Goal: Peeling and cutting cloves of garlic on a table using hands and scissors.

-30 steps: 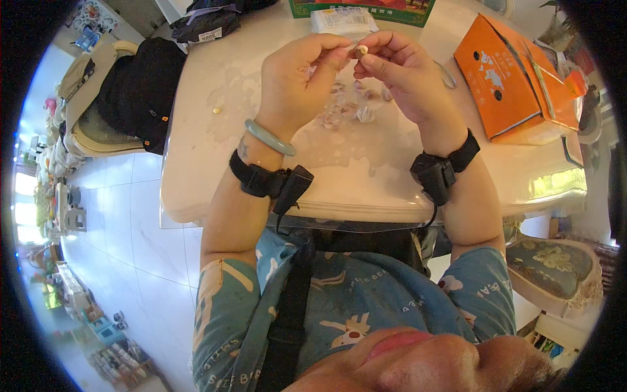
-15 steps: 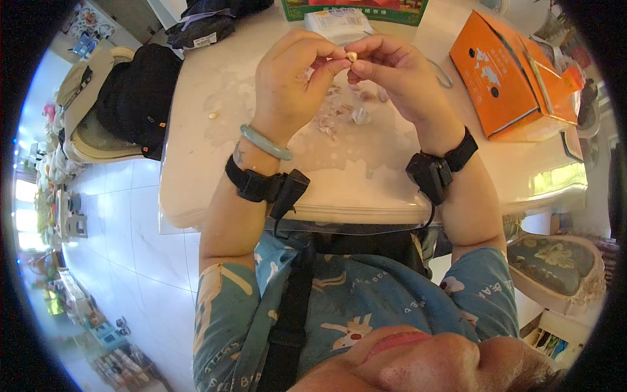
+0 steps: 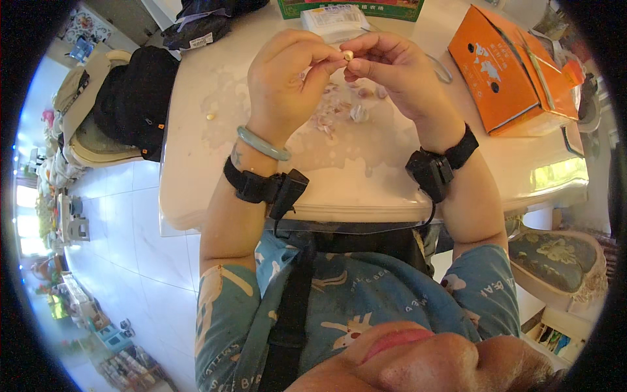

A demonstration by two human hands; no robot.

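Above the table, a small yellowish garlic clove (image 3: 348,55) is pinched between the fingertips of both hands. My left hand (image 3: 287,75) has thumb and forefinger closed at its left side. My right hand (image 3: 392,65) grips it from the right, also with thumb and forefinger. Beneath the hands lie scattered garlic skins (image 3: 325,119) and a pale piece of garlic bulb (image 3: 358,114). Some pinkish unpeeled cloves (image 3: 364,93) sit by my right hand, partly hidden by it. Off to the left, one peeled clove (image 3: 210,117) rests alone on the table.
The pale table (image 3: 261,196) has a clear cover and wet-looking patches. An orange carton (image 3: 503,72) stands at the right. At the far side are a white packet (image 3: 334,23), a green box (image 3: 385,10) and a black bag (image 3: 202,26). Chairs flank the table, one with black cloth (image 3: 130,98).
Both hands have shifted very slightly left with the clove, which shows a little more between the fingertips. The things on the table lie as before.
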